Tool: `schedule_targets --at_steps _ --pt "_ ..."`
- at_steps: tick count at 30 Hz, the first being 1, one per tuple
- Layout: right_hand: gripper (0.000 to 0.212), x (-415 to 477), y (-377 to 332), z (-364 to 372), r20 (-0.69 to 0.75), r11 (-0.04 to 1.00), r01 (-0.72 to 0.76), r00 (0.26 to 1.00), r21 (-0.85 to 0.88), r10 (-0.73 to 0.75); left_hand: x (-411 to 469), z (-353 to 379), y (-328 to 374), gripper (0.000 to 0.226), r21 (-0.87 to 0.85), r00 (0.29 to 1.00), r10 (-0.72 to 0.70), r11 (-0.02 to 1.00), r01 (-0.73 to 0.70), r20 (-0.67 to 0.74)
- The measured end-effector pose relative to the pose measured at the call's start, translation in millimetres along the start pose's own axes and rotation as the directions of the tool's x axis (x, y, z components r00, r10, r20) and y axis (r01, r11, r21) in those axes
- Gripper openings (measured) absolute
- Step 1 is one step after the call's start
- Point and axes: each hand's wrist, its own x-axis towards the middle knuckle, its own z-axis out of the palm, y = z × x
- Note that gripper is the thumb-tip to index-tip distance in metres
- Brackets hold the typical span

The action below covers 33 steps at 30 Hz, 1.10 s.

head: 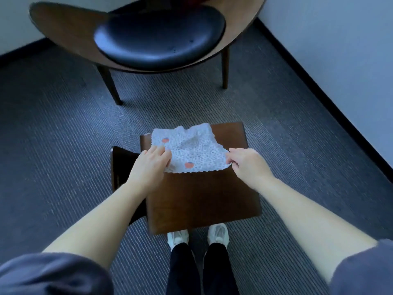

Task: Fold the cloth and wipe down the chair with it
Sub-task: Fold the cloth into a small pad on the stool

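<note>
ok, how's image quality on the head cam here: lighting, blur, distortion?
Head view: dim, with a blue cast; soft sheen on the black seat cushion; the chair looks smeared, likely motion blur; the cloth, left hand and right hand are fairly sharp; the baseboard bows from the wide-angle lens.

The cloth (191, 147) looks soft, matt and crinkled; the stool (202, 194) is smooth dark wood; at 12 o'clock, the chair (159, 37) has a glossy leather-like cushion.

both hands (148, 165) pinching cloth (192, 149), wooden stool (202, 199)
</note>
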Motion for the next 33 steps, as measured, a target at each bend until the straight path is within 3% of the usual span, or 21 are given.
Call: schedule_targets --at_steps 5,8,10,12,13,16,19,23,28,33 --pt "0.028 -22.5 25.4 85.6 0.135 0.980 0.111 0.987 -0.165 -0.089 -21.1 84.8 10.5 0.028 0.026 0.983 -0.006 1.000 0.001 0.183" --pt "0.021 -40.4 27.6 111.8 0.342 0.969 0.188 0.932 -0.163 -0.123 -39.4 108.2 24.1 0.014 0.052 0.910 -0.037 0.999 0.017 0.413" --pt "0.020 -44.5 26.1 114.7 0.494 0.969 0.160 0.868 -0.187 -0.048 -49.4 110.5 29.4 0.026 0.060 0.868 -0.053 0.998 0.027 0.493" --pt "0.023 -38.7 24.6 114.4 0.420 0.979 0.081 0.908 -0.188 0.005 -49.8 110.4 29.9 0.042 -0.002 0.910 -0.067 0.997 0.074 0.410" --pt "0.023 -30.1 23.4 116.3 0.314 0.982 0.073 0.949 -0.174 -0.015 -44.2 111.7 27.5 0.045 -0.037 0.946 -0.061 0.996 0.076 0.318" --pt "0.048 3.6 8.4 125.1 0.075 0.987 0.010 0.997 -0.163 0.002 -12.5 118.4 24.1 0.044 -0.029 0.996 -0.072 0.997 0.074 0.058" --pt "0.060 44.5 -4.9 149.9 0.069 0.975 -0.072 0.994 -0.208 0.089 21.9 140.8 24.1 0.061 -0.047 0.988 -0.146 0.988 0.148 0.052" --pt "0.061 60.5 4.1 186.4 0.076 0.940 -0.079 0.991 -0.332 0.110 36.8 178.9 20.2 0.066 -0.043 0.984 -0.171 0.984 0.173 0.046" --pt "0.061 54.7 21.0 192.4 -0.017 0.944 -0.129 0.991 -0.304 0.130 30.5 189.3 8.3 0.067 -0.015 0.957 -0.289 0.957 0.289 -0.022" --pt "0.063 46.2 33.1 183.4 0.002 0.933 -0.163 0.985 -0.321 0.173 17.4 183.3 -2.5 0.070 -0.018 0.913 -0.407 0.913 0.407 0.001"
